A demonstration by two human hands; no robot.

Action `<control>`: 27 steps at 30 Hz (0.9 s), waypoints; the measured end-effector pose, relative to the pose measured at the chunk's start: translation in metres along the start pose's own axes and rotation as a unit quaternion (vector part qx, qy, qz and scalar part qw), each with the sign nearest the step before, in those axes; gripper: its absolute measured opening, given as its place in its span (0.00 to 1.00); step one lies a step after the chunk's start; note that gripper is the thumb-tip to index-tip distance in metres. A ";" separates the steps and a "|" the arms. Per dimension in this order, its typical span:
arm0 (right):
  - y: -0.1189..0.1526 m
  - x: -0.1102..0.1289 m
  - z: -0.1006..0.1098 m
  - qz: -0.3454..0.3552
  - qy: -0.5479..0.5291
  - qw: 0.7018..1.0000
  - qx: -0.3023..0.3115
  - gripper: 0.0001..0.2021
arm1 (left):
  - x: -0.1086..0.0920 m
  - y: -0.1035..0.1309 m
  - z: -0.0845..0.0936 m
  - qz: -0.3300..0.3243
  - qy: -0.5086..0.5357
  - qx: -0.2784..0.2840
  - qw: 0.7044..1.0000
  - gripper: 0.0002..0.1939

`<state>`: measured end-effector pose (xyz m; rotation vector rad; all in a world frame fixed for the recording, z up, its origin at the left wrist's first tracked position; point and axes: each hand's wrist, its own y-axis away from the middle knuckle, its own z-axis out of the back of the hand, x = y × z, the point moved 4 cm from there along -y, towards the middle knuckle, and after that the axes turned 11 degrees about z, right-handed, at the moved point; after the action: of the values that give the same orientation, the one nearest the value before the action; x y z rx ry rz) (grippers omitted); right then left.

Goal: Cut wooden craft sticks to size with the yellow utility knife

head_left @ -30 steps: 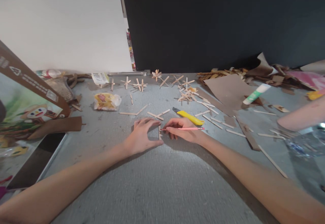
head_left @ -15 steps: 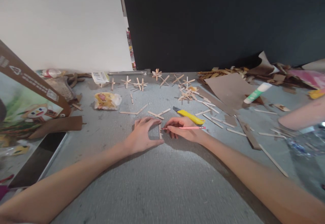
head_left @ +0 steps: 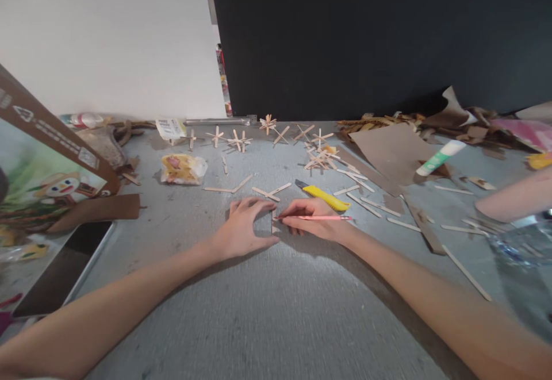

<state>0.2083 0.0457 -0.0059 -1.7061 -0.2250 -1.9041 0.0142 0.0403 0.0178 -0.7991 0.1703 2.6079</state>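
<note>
In the middle of the table, my left hand (head_left: 244, 227) pins a short wooden craft stick (head_left: 274, 226) between its thumb and fingers, one at each end. The stick lies roughly straight away from me. My right hand (head_left: 314, 219) grips a pink pencil (head_left: 328, 217), its tip at the stick's side. Just beyond that hand rests a yellow utility knife (head_left: 323, 196) with a dark front end. Two craft sticks joined at an angle (head_left: 271, 191) lie behind my hands, and another angled pair (head_left: 229, 188) is further left.
Crossed-stick pieces (head_left: 237, 141) stand along the back. Loose sticks, cardboard (head_left: 388, 150) and a glue stick (head_left: 440, 158) lie right, near another person's arm (head_left: 513, 193). Leftward are a phone (head_left: 64, 268), a printed box (head_left: 47, 156) and a yellow packet (head_left: 183, 169).
The pencil's rear end has shifted slightly to the right and lies a little flatter. Both hands stay nearly where they were; the view has moved a little.
</note>
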 end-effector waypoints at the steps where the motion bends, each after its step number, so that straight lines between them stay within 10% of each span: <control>1: 0.000 -0.001 0.000 -0.001 0.003 1.000 -0.001 0.13 | 0.000 0.000 0.000 0.000 0.002 0.000 1.000 0.32; 18: 0.001 -0.003 -0.001 -0.017 0.035 0.999 0.002 0.16 | 0.000 0.001 0.001 0.013 0.019 0.007 1.000 0.33; 27: 0.000 -0.002 -0.004 -0.025 0.029 0.999 0.000 0.16 | 0.028 -0.008 0.002 0.021 0.248 -0.083 0.965 0.16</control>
<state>0.2053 0.0447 -0.0086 -1.6569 -0.2486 -1.9868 -0.0043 0.0577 0.0042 -1.5155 0.1093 2.4304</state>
